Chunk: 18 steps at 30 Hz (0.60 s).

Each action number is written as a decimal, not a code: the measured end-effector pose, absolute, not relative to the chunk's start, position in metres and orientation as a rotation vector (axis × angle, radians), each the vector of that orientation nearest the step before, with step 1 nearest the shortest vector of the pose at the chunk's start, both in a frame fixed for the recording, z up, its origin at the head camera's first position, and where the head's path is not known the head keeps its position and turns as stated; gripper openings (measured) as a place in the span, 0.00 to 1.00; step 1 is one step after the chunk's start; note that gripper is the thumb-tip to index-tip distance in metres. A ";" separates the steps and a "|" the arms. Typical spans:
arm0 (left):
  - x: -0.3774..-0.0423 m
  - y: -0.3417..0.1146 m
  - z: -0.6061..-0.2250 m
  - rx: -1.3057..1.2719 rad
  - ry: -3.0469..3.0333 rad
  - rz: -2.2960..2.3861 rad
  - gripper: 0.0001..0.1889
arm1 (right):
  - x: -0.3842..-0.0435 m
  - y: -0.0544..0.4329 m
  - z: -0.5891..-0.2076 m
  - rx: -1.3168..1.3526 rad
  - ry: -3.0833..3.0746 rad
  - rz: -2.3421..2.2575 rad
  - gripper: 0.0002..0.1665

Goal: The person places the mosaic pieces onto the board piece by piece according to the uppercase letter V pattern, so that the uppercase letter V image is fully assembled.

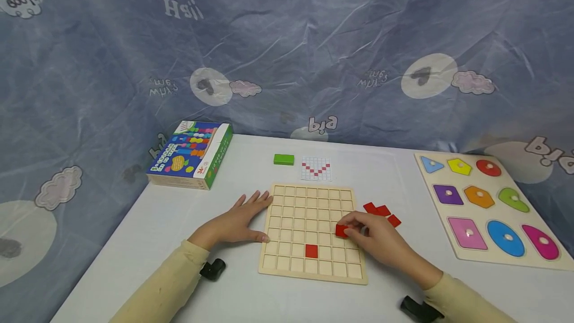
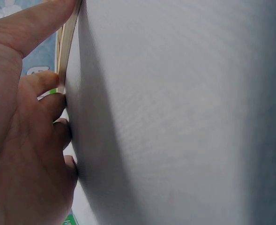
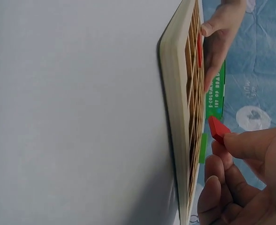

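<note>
Wooden grid (image 1: 298, 223): low rim and ridges, passable from above; a seated red tile (image 1: 311, 251) fills one near cell.
Left edge: partly occupied by my left hand (image 1: 235, 221), thumb and fingertips at the rim.
Right edge: my right hand (image 1: 381, 238) reaches over it, pinching a red piece (image 1: 341, 231) above the cells.
Right corridor: tabletop (image 1: 426, 248) leading to the shape puzzle (image 1: 484, 215) — loose red tiles (image 1: 382, 211) lie along its grid side.
Far side: green block (image 1: 284, 159) and pattern card (image 1: 316, 169), with a passable strip before the grid.
Rear limits: box (image 1: 190, 156) at left; curtain (image 1: 287, 64) behind.
Near side: wide entry between my forearms.
</note>
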<state>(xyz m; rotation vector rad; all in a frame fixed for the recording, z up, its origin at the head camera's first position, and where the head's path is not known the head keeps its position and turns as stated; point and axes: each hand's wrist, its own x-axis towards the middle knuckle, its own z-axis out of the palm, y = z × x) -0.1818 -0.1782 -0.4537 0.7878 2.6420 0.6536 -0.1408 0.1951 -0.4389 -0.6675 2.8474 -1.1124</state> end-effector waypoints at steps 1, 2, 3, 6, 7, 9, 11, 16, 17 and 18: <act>-0.182 -0.178 -0.454 0.787 2.643 0.652 0.56 | -0.141 0.193 -0.439 -0.666 2.843 -1.113 0.13; -0.182 -0.178 -0.454 0.786 2.644 0.653 0.56 | -0.141 0.190 -0.439 -0.664 2.838 -1.116 0.13; -0.182 -0.177 -0.453 0.785 2.643 0.660 0.57 | -0.141 0.188 -0.439 -0.666 2.832 -1.116 0.13; -0.182 -0.177 -0.453 0.788 2.642 0.666 0.56 | -0.141 0.181 -0.439 -0.679 2.811 -1.123 0.12; -0.182 -0.177 -0.453 0.790 2.641 0.668 0.56 | -0.141 0.178 -0.440 -0.686 2.802 -1.126 0.12; -0.181 -0.177 -0.452 0.793 2.642 0.670 0.56 | -0.141 0.173 -0.440 -0.707 2.785 -1.130 0.12; -0.181 -0.177 -0.452 0.792 2.640 0.669 0.56 | -0.141 0.169 -0.440 -0.727 2.772 -1.137 0.11; -0.181 -0.176 -0.450 0.783 2.636 0.677 0.56 | -0.141 0.156 -0.440 -0.750 2.742 -1.152 0.11; -0.181 -0.176 -0.450 0.782 2.635 0.678 0.56 | -0.141 0.154 -0.440 -0.749 2.737 -1.153 0.11; -0.180 -0.176 -0.450 0.781 2.636 0.679 0.56 | -0.141 0.152 -0.440 -0.746 2.734 -1.150 0.11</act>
